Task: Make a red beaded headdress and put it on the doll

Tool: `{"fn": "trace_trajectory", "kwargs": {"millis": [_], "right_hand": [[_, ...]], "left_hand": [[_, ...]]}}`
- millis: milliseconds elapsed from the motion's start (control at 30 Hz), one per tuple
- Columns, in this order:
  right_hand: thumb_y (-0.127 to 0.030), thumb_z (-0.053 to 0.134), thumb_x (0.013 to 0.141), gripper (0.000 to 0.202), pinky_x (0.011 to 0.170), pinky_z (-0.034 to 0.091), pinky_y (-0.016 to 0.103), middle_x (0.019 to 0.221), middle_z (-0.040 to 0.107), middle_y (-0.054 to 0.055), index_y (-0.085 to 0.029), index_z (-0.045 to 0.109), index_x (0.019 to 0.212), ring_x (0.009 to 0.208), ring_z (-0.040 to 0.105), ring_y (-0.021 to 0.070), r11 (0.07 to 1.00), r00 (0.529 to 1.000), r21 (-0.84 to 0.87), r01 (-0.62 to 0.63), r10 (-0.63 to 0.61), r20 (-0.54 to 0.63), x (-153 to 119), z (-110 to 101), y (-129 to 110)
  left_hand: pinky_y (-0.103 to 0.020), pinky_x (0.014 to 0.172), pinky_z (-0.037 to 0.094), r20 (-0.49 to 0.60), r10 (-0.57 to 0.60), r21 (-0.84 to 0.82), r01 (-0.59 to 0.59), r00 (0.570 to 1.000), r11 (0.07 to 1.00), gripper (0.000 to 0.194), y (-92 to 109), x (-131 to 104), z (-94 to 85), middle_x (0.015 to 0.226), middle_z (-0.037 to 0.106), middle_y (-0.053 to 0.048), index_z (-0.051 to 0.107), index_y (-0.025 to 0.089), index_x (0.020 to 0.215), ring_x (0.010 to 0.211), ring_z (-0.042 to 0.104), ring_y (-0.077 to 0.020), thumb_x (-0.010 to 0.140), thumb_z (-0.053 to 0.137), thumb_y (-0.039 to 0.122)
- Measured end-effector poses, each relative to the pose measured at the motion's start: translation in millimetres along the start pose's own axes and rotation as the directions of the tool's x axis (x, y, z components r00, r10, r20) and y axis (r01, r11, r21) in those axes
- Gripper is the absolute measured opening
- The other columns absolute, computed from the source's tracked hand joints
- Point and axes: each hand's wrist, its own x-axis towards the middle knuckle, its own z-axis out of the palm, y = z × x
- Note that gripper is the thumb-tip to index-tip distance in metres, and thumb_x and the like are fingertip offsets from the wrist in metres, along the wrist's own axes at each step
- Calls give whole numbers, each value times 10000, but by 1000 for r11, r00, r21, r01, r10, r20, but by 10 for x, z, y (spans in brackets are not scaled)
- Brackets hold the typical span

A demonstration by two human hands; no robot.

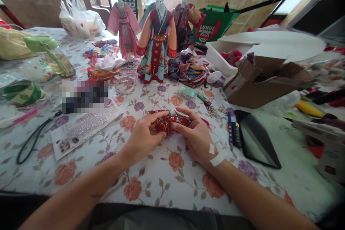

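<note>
- Two bare hands meet near the center of the head view, above a flower-patterned cloth on the tabletop (107, 190).
- The left hand (142, 133) has its fingers closed on the left part of a small red patterned piece (161, 124), thumb below and index finger along the upper edge.
- The right hand (198, 136) grips the piece's right part between thumb and fingers; white tape (219, 158) crosses that wrist.
- The red piece sits at the middle of the frame, between both hands; whether it touches the cloth cannot be told.
- Just above it, at top center, stands a figure in a red, orange and turquoise robe (157, 43), with a pink-robed figure (124, 28) to its left.
- Right of center lie a blue pencil (230, 129) and a dark tablet (257, 140), below an open cardboard box (248, 93).
- A clear packet of beads (88, 125) lies at center left, near a tape roll (125, 86).
</note>
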Motion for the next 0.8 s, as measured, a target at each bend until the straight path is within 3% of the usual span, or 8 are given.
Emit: {"fn": "trace_trajectory", "kwargs": {"millis": [800], "right_hand": [[-239, 828, 567, 569, 676, 512, 311, 883, 673, 13, -247, 575, 1076, 710, 635, 164, 1000, 1000, -15, 16, -16, -1, 4, -12, 15]], "left_hand": [[-331, 834, 552, -3, -25, 29, 25, 1000, 999, 506, 37, -22, 7, 1266, 594, -85, 562, 190, 1203, 977, 659, -215, 709, 633, 108]]}}
